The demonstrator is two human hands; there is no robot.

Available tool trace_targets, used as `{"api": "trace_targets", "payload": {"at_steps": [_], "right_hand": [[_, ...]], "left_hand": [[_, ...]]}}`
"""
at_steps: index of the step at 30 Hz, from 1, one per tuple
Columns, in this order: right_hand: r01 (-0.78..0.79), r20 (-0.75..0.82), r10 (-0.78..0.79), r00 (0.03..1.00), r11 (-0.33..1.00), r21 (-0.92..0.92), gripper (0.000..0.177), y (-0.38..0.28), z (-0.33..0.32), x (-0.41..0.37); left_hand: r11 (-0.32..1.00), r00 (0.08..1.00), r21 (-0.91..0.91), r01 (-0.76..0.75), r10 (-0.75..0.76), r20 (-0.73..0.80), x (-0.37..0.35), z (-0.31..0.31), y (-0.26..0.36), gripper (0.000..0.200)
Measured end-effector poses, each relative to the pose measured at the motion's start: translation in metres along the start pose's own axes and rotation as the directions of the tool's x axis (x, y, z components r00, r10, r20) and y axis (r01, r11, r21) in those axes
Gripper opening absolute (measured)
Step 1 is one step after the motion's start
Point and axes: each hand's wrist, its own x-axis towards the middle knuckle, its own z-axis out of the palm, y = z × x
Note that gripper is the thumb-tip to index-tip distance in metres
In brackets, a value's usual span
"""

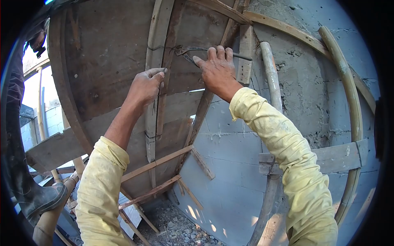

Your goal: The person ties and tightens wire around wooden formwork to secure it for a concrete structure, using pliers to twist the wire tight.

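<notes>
Your right hand grips the dark metal pincers by the handles, likely for leverage, their head near the thin dark wire across the grey timber batten; your left hand curls its fingers closed, contents unclear.

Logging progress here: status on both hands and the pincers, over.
Right hand closed on pincers. Left hand near wooden beam, grip unclear. Pincers' head close to wire. Nothing visibly blocking it.
</notes>
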Motion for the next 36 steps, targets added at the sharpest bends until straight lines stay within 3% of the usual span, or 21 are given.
{"api": "trace_targets", "payload": {"at_steps": [7, 13, 21, 25, 28, 31, 34, 36], "right_hand": [[-0.030, -0.038, 0.028, 0.999, 0.998, -0.064, 0.042, -0.019, 0.007, 0.002], [-0.083, -0.011, 0.083, 0.996, 0.996, 0.014, 0.043, -0.026, 0.012, -0.002], [-0.084, 0.028, 0.080, 0.996, 0.956, 0.283, 0.044, -0.015, 0.014, -0.006], [-0.214, 0.055, 0.211, 0.976, 0.883, 0.417, 0.038, -0.019, 0.021, -0.007], [-0.193, 0.145, 0.134, 0.980, 0.806, 0.560, 0.041, -0.021, 0.030, -0.002], [-0.318, 0.296, 0.126, 0.947, 0.509, 0.800, 0.038, -0.026, 0.026, -0.003], [-0.440, 0.456, 0.028, 0.889, 0.328, 0.836, 0.040, -0.024, 0.030, -0.002], [-0.282, 0.245, 0.140, 0.959, 0.433, 0.856, 0.041, -0.025, 0.055, -0.008]], "left_hand": [[0.999, 1.000, -0.032, 0.025, -0.025, 0.002, -0.010, 0.012, 0.012, 0.036], [0.997, 0.999, -0.067, 0.030, -0.029, 0.020, -0.011, 0.020, 0.009, 0.036], [0.999, 0.998, -0.031, -0.044, 0.045, 0.032, 0.000, 0.037, -0.003, 0.036], [0.997, 0.999, 0.064, -0.043, 0.042, 0.006, -0.008, 0.030, -0.001, 0.038], [0.998, 1.000, 0.055, -0.016, 0.016, 0.005, -0.011, 0.024, 0.000, 0.038], [0.998, 0.999, 0.042, -0.037, 0.036, 0.019, -0.005, 0.024, -0.003, 0.039], [0.997, 0.994, 0.053, -0.055, 0.049, 0.101, 0.002, 0.024, -0.008, 0.040], [0.994, 0.989, 0.088, -0.059, 0.046, 0.141, -0.001, 0.025, -0.007, 0.042]]}}
